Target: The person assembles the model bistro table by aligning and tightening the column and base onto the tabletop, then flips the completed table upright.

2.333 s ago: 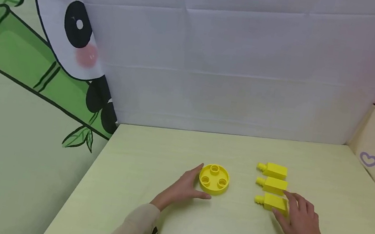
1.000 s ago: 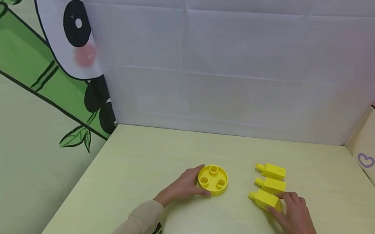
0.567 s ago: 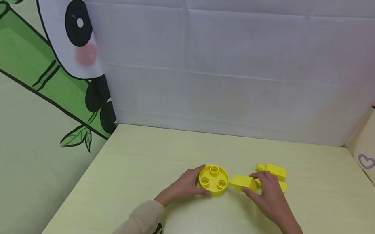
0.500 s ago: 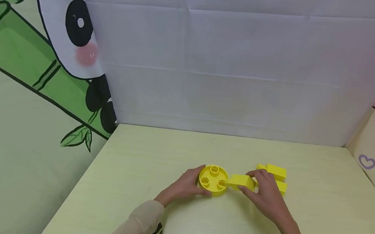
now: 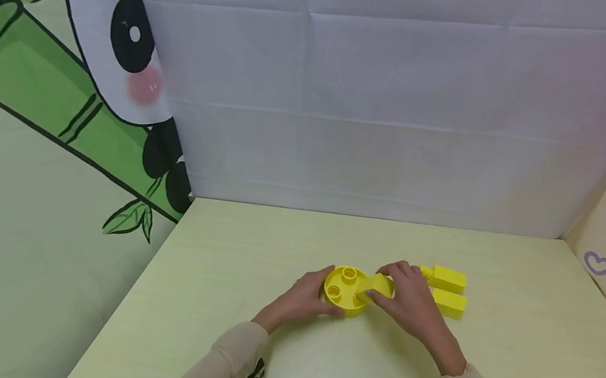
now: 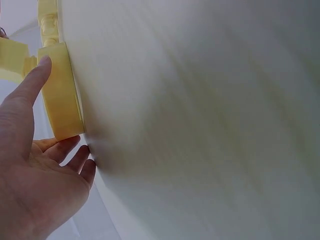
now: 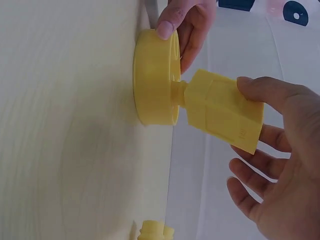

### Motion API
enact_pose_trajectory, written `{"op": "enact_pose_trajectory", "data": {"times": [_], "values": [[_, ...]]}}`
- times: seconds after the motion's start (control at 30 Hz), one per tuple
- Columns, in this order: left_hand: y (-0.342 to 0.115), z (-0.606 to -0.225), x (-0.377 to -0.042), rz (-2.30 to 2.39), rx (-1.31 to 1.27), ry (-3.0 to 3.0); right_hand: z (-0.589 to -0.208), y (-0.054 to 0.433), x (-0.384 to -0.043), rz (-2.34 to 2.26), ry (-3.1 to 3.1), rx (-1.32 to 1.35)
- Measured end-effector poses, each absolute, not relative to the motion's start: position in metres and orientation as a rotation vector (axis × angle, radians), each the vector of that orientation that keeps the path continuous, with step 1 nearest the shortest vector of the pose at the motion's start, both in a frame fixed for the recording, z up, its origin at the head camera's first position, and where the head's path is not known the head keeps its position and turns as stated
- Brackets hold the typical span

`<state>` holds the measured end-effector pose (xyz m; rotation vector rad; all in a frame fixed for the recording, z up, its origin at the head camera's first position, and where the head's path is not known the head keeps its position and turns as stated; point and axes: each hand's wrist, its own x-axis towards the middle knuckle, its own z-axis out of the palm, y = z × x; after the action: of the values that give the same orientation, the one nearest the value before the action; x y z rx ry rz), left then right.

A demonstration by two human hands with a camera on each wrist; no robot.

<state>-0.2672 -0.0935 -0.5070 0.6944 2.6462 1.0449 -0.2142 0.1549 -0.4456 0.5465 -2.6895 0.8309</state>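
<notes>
My left hand [image 5: 299,299] holds a round yellow base [image 5: 344,287] by its rim, thumb on the near side and fingers on the far side. The base lies flat on the table with its raised ring sockets facing up. In my right hand [image 5: 413,301], thumb and fingers pinch a yellow block [image 5: 379,287] with a narrow knobbed end. The right wrist view has this block [image 7: 220,111] standing over the base [image 7: 154,80], slightly tilted, its narrow end pointing down into the right-hand near socket. The block covers that socket in the head view.
Two similar yellow blocks lie to the right on the pale table [image 5: 248,233], a far one [image 5: 448,279] and a nearer one [image 5: 449,303]. My right hand partly hides the nearer one. A white sheet [image 5: 350,117] rises behind the table, and printed panels stand at both sides.
My right hand has picked up the nearest block from the row, carried it left and turned it from lying to upright over the base. The left hand has stayed at the base's rim.
</notes>
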Motion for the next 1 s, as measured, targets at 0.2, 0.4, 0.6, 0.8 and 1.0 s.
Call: {"op": "enact_pose_trajectory", "data": {"times": [0.2, 0.4, 0.6, 0.8, 1.0], "values": [[-0.094, -0.508, -0.267, 1.038, 0.667, 2.644, -0.443, 0.143, -0.223, 0.764, -2.724, 0.538], [-0.093, -0.509, -0.268, 1.028, 0.675, 2.647, -0.447, 0.137, -0.224, 0.690, -2.766, 0.510], [-0.092, -0.508, -0.269, 1.026, 0.675, 2.653, -0.445, 0.144, -0.217, 0.692, -2.797, 0.450], [-0.092, -0.506, -0.268, 1.021, 0.687, 2.661, -0.442, 0.146, -0.209, 0.622, -2.830, 0.359], [-0.092, -0.507, -0.268, 1.019, 0.682, 2.656, -0.441, 0.142, -0.207, 0.630, -2.881, 0.350]]}}
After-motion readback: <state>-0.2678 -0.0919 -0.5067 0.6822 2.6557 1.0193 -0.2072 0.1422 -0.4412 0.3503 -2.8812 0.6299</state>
